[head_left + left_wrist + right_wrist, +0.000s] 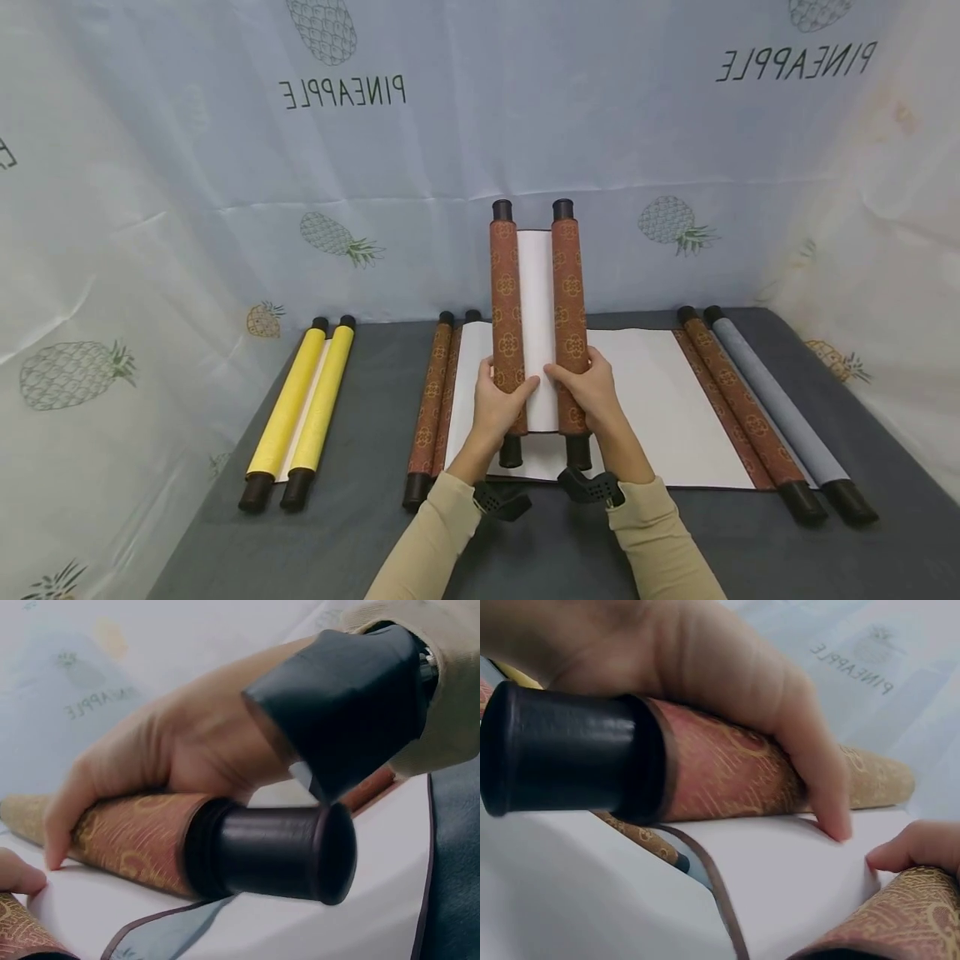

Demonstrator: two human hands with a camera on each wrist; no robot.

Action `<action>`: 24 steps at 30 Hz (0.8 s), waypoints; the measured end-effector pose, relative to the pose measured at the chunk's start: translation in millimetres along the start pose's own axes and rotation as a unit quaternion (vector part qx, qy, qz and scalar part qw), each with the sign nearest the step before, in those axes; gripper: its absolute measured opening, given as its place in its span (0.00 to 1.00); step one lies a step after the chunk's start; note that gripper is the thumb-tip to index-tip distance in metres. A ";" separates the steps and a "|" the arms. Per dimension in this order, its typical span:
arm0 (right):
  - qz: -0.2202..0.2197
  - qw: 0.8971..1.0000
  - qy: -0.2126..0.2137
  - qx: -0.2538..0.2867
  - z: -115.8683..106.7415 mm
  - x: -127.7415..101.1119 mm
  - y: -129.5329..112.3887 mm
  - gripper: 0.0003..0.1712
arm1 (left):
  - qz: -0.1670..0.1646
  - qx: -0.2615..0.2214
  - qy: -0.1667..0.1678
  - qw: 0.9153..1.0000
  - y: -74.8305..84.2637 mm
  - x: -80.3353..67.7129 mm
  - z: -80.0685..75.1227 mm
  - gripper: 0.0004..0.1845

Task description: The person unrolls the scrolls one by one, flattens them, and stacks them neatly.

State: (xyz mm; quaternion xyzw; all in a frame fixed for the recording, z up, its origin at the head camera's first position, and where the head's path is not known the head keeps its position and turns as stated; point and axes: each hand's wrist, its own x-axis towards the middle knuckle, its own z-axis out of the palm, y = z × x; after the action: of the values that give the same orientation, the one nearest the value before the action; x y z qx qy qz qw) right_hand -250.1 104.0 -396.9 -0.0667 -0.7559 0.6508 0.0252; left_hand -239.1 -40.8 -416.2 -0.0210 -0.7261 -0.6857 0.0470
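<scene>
A hand scroll (536, 308) with red-brown, gold-patterned backing is held up, a white strip showing between its two rolls. My left hand (497, 407) grips the lower part of the left roll (506, 308), thumb across its front. On the right roll (570, 308), my right hand (592, 387) has the same grip, fingers behind. Black knobs (277, 847) cap the roll ends. In the right wrist view the thumb (821, 787) lies over the patterned roll onto the white paper (802, 862). Behind and below the held scroll, a second scroll lies spread, its white sheet (660, 408) facing up.
A yellow scroll (326, 400) with dark knobs lies at the left of the grey table (360, 533). Brown patterned rolls lie at the spread sheet's left (430, 408) and right (742, 408) ends. Beside the right one is a grey-blue roll (780, 400). A pineapple-print curtain (450, 150) hangs behind.
</scene>
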 end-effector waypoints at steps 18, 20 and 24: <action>0.020 0.999 -0.035 -0.030 -25.4 7.9 1.7 0.37 | 0.013 0.059 -0.054 0.997 1.9 9.9 -24.0 0.28; 0.016 0.998 -0.044 -0.040 -29.0 7.6 1.4 0.36 | 0.011 0.066 -0.065 0.996 2.6 10.1 -26.6 0.30; 0.005 0.996 -0.064 -0.060 -37.5 6.1 -0.6 0.38 | 0.000 0.068 -0.077 0.995 5.3 10.0 -30.4 0.33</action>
State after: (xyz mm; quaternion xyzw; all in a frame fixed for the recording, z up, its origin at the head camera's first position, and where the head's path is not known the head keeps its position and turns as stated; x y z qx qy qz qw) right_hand -251.6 141.5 -390.9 -0.0297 -0.7932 0.6074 -0.0306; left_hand -247.4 -71.2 -408.3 -0.0704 -0.7726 -0.6310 -0.0076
